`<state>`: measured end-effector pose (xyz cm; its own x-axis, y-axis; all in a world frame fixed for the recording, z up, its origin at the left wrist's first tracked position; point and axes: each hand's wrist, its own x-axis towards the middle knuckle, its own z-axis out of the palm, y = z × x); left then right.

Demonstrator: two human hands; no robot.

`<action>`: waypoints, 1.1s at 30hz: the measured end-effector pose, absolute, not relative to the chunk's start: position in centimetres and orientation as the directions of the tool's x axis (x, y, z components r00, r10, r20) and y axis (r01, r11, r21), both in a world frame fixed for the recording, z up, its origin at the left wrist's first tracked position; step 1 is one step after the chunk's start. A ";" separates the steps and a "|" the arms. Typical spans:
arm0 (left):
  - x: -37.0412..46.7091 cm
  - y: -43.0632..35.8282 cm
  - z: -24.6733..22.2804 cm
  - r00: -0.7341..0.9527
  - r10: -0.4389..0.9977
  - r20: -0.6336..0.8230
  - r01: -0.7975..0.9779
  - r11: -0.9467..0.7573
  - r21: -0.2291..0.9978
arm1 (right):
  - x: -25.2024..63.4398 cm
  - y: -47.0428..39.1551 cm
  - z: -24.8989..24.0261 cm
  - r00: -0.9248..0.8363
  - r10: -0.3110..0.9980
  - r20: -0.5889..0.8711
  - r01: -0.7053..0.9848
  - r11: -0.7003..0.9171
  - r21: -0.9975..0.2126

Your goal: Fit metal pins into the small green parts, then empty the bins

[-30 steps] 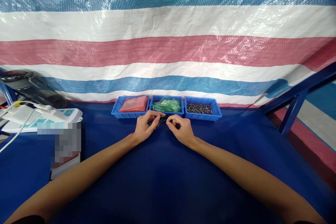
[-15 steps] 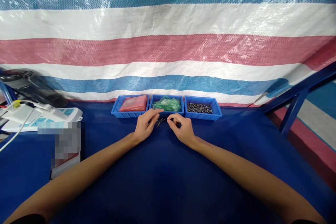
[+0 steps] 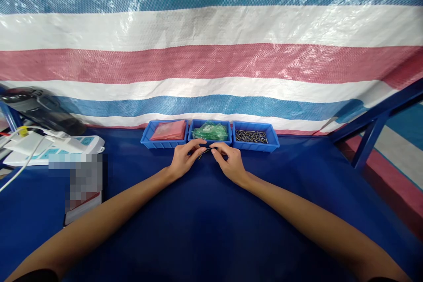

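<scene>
My left hand point(image 3: 182, 158) hovers over the table with its thumb and fingertips apart, around the left end of a few thin dark screws point(image 3: 204, 153). My right hand point(image 3: 228, 161) faces it with fingers curled. Its thumb and forefinger meet the right end of one of these screws. Behind the hands, green plastic bags point(image 3: 210, 131) lie in the middle blue bin point(image 3: 226, 142). To the right, a blue bin point(image 3: 256, 146) holds many similar screws point(image 3: 250, 136). A third blue bin point(image 3: 162, 144), on the left, contains red plastic bags point(image 3: 168, 130).
A white power strip point(image 3: 94, 144) with plugs and cables lies at the left, beside a dark bottle point(image 3: 49, 112). A partly blurred flat object point(image 3: 84, 209) is near my left forearm. Striped sheeting point(image 3: 211, 61) hangs behind the blue table point(image 3: 211, 220); a blue metal frame point(image 3: 370, 141) stands right.
The thin screws between my hands have shifted slightly, and one now reaches my right fingertips. My left thumb has moved a little away from its fingers.
</scene>
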<state>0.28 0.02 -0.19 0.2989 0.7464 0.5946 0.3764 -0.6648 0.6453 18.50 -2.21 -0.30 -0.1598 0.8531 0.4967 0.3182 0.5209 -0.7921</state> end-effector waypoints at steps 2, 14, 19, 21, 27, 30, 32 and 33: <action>0.3 0.0 -0.1 0.306 0.746 0.592 0.375 -0.665 0.645 | 18.5 -2.1 -0.3 -0.176 0.852 0.494 0.324 0.524 -0.788; 0.3 -0.1 0.3 0.287 0.770 0.570 0.394 -0.637 0.662 | 18.5 -2.3 0.0 -0.141 0.856 0.498 0.366 0.512 -0.777; 0.3 -0.1 0.6 0.287 0.734 0.616 0.428 -0.673 0.602 | 18.5 -2.3 0.1 -0.160 0.866 0.474 0.377 0.498 -0.781; 0.3 -0.2 0.5 0.286 0.728 0.624 0.427 -0.679 0.597 | 18.5 -2.2 0.1 -0.180 0.865 0.469 0.397 0.500 -0.770; 0.2 -0.6 0.6 0.270 0.770 0.579 0.415 -0.635 0.651 | 18.4 -2.0 -0.1 -0.228 0.867 0.444 0.430 0.498 -0.753; 0.2 -0.7 0.6 0.237 0.789 0.566 0.390 -0.611 0.689 | 18.4 -2.0 -0.1 -0.207 0.874 0.439 0.431 0.485 -0.761; 0.1 -0.6 0.4 0.240 0.781 0.577 0.380 -0.623 0.684 | 18.4 -2.0 -0.1 -0.200 0.875 0.441 0.431 0.483 -0.762; 0.1 -0.5 0.4 0.244 0.773 0.586 0.380 -0.632 0.675 | 18.4 -2.0 -0.1 -0.200 0.873 0.444 0.431 0.486 -0.761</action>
<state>0.07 -0.50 0.36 0.2444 0.7728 0.5856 0.3800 -0.6320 0.6754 18.40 -2.02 -0.08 -0.2003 0.8732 0.4443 0.4307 0.4858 -0.7606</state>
